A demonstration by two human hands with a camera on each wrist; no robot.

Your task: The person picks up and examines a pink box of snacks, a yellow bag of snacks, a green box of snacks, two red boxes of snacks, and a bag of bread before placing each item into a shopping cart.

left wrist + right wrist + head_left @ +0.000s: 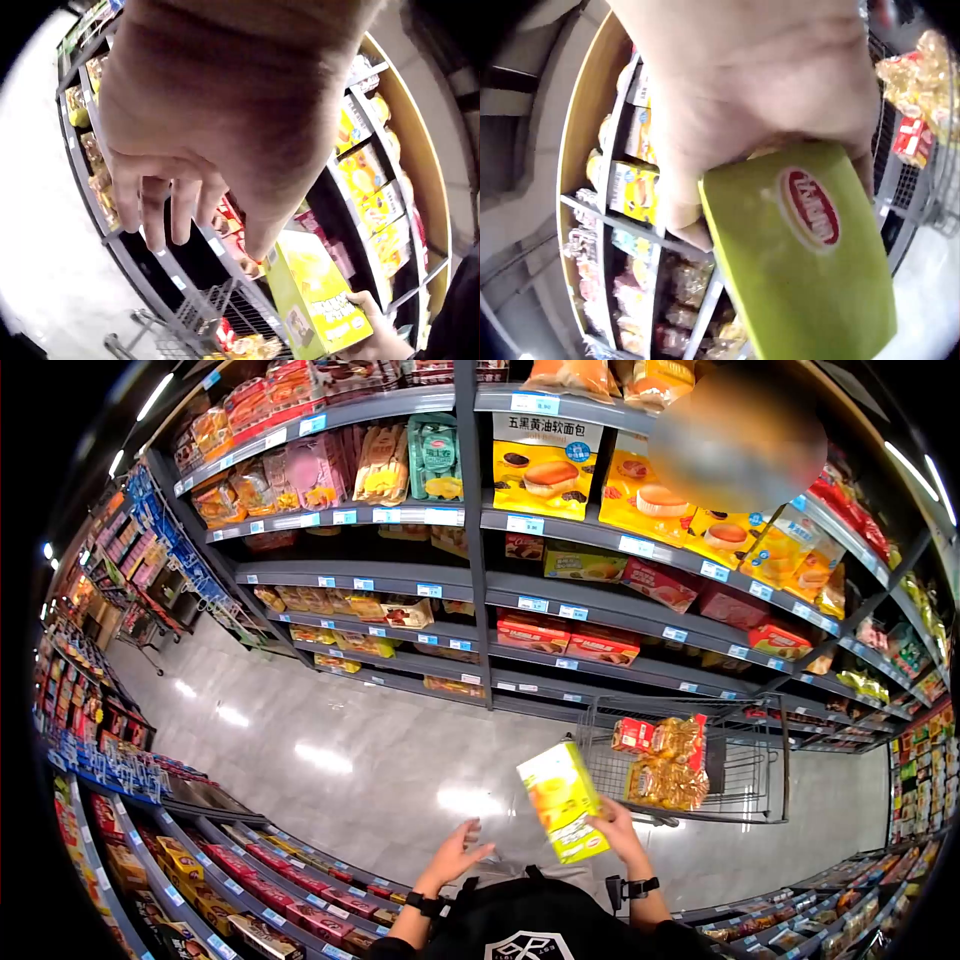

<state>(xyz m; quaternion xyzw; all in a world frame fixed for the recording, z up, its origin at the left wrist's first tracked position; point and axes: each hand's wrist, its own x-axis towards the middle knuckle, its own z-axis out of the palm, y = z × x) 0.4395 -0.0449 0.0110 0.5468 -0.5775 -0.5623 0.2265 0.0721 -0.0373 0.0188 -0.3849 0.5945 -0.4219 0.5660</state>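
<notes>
A yellow-green food box [562, 800] is held in my right hand [620, 832], which grips it by its lower right edge in the head view. Seen from the right wrist, the hand [757, 90] wraps the box's end, and a red oval logo shows on the green side [802, 247]. My left hand [458, 856] is off the box to its left, holding nothing, with fingers loosely bent. In the left wrist view the left hand [217, 127] hangs in front, its thumb tip overlapping the box's corner.
A wire shopping cart [745, 770] stands to the right, carrying gold-wrapped packs [668, 780] and a small red box [632, 735]. Ahead rise dark shelves [390, 630] of packaged bread and cakes. Lower shelves [215, 860] of boxed goods line the near side. Grey floor [300, 760] runs between.
</notes>
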